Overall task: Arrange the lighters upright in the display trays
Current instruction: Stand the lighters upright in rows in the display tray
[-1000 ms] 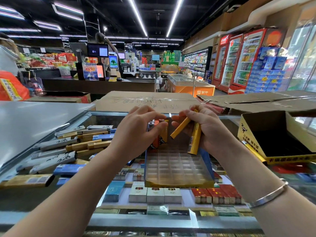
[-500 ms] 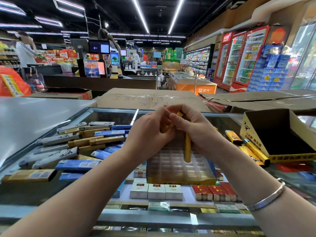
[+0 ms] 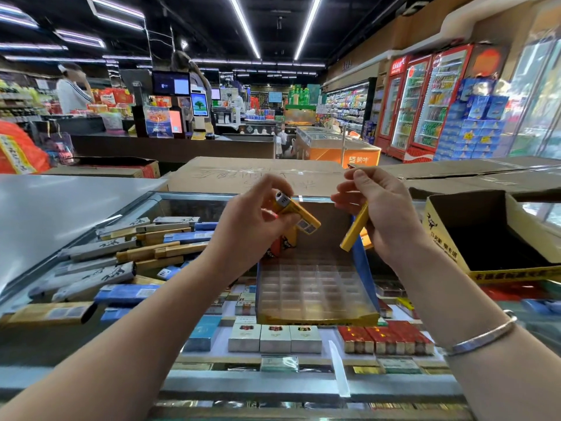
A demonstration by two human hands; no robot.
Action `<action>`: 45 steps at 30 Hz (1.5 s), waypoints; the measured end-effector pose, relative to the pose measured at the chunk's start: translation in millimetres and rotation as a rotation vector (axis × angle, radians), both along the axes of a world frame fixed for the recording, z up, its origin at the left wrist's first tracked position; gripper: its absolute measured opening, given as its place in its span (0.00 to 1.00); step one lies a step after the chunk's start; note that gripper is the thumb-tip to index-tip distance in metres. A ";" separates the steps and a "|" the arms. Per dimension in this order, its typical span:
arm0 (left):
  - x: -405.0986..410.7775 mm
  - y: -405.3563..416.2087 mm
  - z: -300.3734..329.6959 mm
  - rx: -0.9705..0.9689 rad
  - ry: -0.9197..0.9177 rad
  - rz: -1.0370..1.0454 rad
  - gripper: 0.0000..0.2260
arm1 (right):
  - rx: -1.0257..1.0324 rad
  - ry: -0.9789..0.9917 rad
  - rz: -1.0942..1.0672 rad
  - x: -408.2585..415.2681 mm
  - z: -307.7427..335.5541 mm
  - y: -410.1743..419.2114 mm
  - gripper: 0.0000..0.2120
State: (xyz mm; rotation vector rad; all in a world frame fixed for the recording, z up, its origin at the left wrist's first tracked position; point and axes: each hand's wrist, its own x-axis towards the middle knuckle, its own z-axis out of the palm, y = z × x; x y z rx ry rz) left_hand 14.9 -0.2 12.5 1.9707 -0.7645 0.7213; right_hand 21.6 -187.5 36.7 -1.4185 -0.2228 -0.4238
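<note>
Over the glass desk [image 3: 194,381] the hands, joined half a second ago, have parted, the left hand [image 3: 252,220] gripping one yellow lighter [image 3: 299,212], the right hand [image 3: 382,214] pinching another lighter [image 3: 354,230] above the nearly empty tray [image 3: 315,290], so slotting likely resumes.

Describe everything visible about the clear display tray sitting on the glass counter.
The display tray looks like clear plastic moulded into a grid of small square cells, set in a cardboard sleeve with blue side walls and a yellow front lip. It lies flat on the glass counter, above cigarette packs. Nearly all visible cells are empty; a few orange and yellow lighters stand at its far left corner. Neither hand touches it.
</note>
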 end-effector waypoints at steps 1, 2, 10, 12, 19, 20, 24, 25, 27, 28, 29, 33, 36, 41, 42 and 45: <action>0.9 -0.4 -0.8 0.057 -0.038 0.053 0.15 | -0.009 -0.002 -0.006 0.0 -0.3 0.8 0.10; 1.4 -1.1 -1.3 0.114 -0.077 0.102 0.14 | -0.017 -0.003 -0.011 0.1 -0.5 1.4 0.10; -2.0 -5.9 1.9 0.083 -0.034 0.081 0.11 | -0.042 0.007 -0.048 1.3 -1.5 -1.2 0.10; -3.0 -4.8 4.8 -0.063 0.149 -0.068 0.11 | -0.043 0.009 -0.046 1.7 -2.0 -1.0 0.10; 3.9 8.9 13.7 -0.277 0.383 -0.233 0.10 | -0.037 0.016 -0.058 1.9 -2.2 -1.4 0.11; 4.5 9.7 15.0 -0.288 0.367 -0.239 0.11 | -0.038 0.020 -0.062 1.8 -2.2 -1.5 0.11; 4.3 10.9 11.7 -0.129 0.179 -0.093 0.11 | -0.032 0.038 -0.067 2.0 -2.9 -0.8 0.10; 4.2 9.9 9.4 -0.044 0.118 -0.023 0.11 | -0.031 0.039 -0.068 2.3 -3.0 -0.6 0.10; 4.3 6.4 5.7 0.096 -0.004 0.103 0.12 | -0.042 0.037 -0.073 2.9 -3.6 -0.2 0.10; 4.2 4.3 4.9 0.139 -0.056 0.149 0.12 | -0.048 0.033 -0.077 3.2 -3.8 0.1 0.10; 4.5 2.4 4.6 0.174 -0.098 0.184 0.11 | -0.054 0.028 -0.081 3.4 -4.4 0.5 0.10; 7.9 -1.8 1.0 0.357 -0.191 0.266 0.10 | -0.072 0.011 -0.092 4.4 -7.2 0.5 0.11; 8.1 -4.0 -0.5 0.436 -0.247 0.322 0.11 | -0.047 0.005 -0.064 2.6 -7.6 -0.1 0.13; 8.8 -5.9 -0.7 0.488 -0.247 0.364 0.12 | -0.049 -0.030 -0.018 -2.4 -6.4 -0.3 0.19; 9.1 -5.5 -1.3 0.491 -0.224 0.358 0.12 | -0.055 -0.033 -0.029 -2.6 -6.4 0.3 0.20; 10.8 -5.2 -3.5 0.508 -0.187 0.342 0.14 | -0.020 -0.014 -0.088 -0.6 -7.3 0.5 0.19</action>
